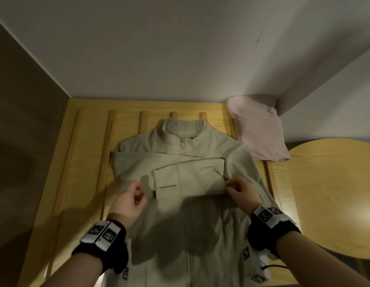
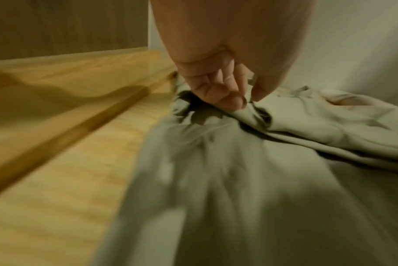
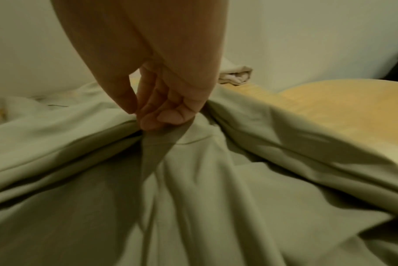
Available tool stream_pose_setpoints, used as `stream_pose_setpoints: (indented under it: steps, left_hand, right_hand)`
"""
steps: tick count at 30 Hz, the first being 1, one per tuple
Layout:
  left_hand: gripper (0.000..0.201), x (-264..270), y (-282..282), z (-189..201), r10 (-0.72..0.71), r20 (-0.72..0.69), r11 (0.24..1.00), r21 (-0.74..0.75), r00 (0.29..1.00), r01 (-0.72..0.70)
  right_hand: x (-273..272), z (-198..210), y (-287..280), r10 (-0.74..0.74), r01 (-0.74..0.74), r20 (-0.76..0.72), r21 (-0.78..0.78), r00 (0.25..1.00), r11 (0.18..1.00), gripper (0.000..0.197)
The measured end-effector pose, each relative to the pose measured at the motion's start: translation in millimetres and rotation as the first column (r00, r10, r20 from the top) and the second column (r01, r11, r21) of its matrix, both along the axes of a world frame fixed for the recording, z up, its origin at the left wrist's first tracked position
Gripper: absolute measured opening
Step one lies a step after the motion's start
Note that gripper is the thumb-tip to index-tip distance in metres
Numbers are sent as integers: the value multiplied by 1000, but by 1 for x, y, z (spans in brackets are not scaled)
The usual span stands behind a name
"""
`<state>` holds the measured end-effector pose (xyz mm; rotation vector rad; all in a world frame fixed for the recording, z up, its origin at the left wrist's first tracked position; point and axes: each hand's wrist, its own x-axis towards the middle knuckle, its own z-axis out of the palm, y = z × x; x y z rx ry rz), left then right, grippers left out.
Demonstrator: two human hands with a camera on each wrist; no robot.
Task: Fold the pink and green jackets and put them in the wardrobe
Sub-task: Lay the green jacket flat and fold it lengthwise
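A slatted wooden surface (image 1: pixel 82 162) carries the spread green jacket (image 1: pixel 190 224) and folded pink jacket (image 1: pixel 260 133).

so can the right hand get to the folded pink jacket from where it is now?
Probably yes. The pink jacket lies uncovered in the far right corner, with nothing between it and the right hand. But that hand is pinching the green jacket and would have to let go first.

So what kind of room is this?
Probably a bedroom or small home room: a green jacket being folded on a slatted wooden surface, a folded pink jacket by the wall, a round wooden table alongside.
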<state>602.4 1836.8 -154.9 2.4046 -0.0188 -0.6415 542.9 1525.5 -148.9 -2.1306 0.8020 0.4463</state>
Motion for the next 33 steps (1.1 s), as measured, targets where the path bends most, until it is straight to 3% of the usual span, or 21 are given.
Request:
stream_pose_setpoints:
  steps: [7, 12, 14, 18, 21, 23, 27, 30, 33]
  left_hand:
    - [61, -5, -65, 2, 16, -118, 999, 48, 993, -11]
    - [54, -6, -77, 1, -22, -47, 995, -99, 999, 17]
    - [47, -6, -77, 0, -75, -27, 995, -70, 997, 73]
    - [36, 3, -83, 4, -123, 70, 982, 151, 990, 111]
    - [34, 14, -102, 10, -168, 146, 978, 147, 975, 146]
    - [31, 21, -121, 12, -224, 186, 974, 68, 957, 215]
    - [32, 26, -155, 9, -337, 224, 931, -67, 915, 359]
    - [43, 32, -176, 0, -423, 181, 903, 2, 888, 430]
    - [44, 35, -195, -3, -451, 105, 892, 91, 886, 443]
  right_hand:
    - [-15, -1, -10, -55, 55, 15, 6, 998, 998, 18]
    - [-1, -2, -2, -65, 65, 26, -13, 998, 998, 28]
    - [4, -4, 1, 3, -2, 17, -44, 1000, 999, 30]
    - [3, -10, 4, 128, -134, -59, -107, 990, 985, 34]
    - [-6, -13, 1, 165, -175, -93, -112, 982, 978, 26]
    - [-14, -16, -1, 180, -191, -97, -117, 979, 975, 20]
    - [-24, -16, -2, 129, -123, 54, -94, 990, 988, 20]
    - [-23, -16, -1, 123, -113, 158, -70, 980, 991, 22]
    - [-21, -16, -1, 141, -128, 198, -74, 970, 989, 10]
